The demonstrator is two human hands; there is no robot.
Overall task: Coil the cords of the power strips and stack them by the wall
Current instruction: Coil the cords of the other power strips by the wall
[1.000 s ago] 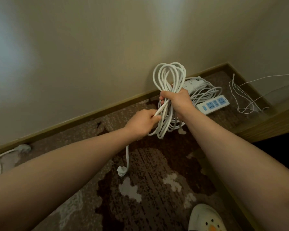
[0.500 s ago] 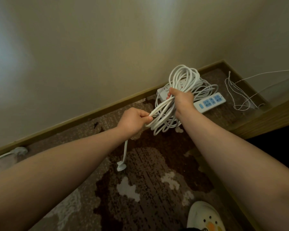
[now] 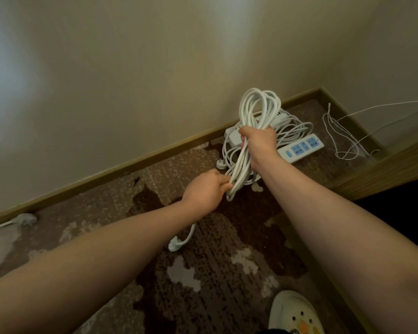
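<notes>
— Which way does the coiled cord [image 3: 256, 121] run?

— Its long axis is close to upright, tilted a little: the rounded top loops rise toward the wall [image 3: 155, 68] and the lower loops hang down and to the left, toward the carpet [image 3: 227, 273].

— And the hands?

— The right hand [image 3: 258, 143] is wrapped round the middle of the bundle, fingers curled tight, so loops stick out above and below the fist. The left hand [image 3: 206, 191] sits lower and to the left, its fingers pinching the bottom loops. A loose tail of the same cord drops under the left wrist, ending in a plug [image 3: 175, 245] near the carpet; whether it touches, I cannot tell.

— Where is the bundle relative to the room?

— Held in the air just in front of the baseboard [image 3: 106, 175], near the carpet's far right corner. Behind it, against the wall, lies a white power strip [image 3: 234, 136] among loose cord, and beside that a strip with blue sockets [image 3: 302, 148], lying along the carpet with its long axis slanting up to the right.

— Anything else?

— Thin white wire [image 3: 343, 138] in the corner, and a white clog [image 3: 295, 314] at the near edge.
</notes>
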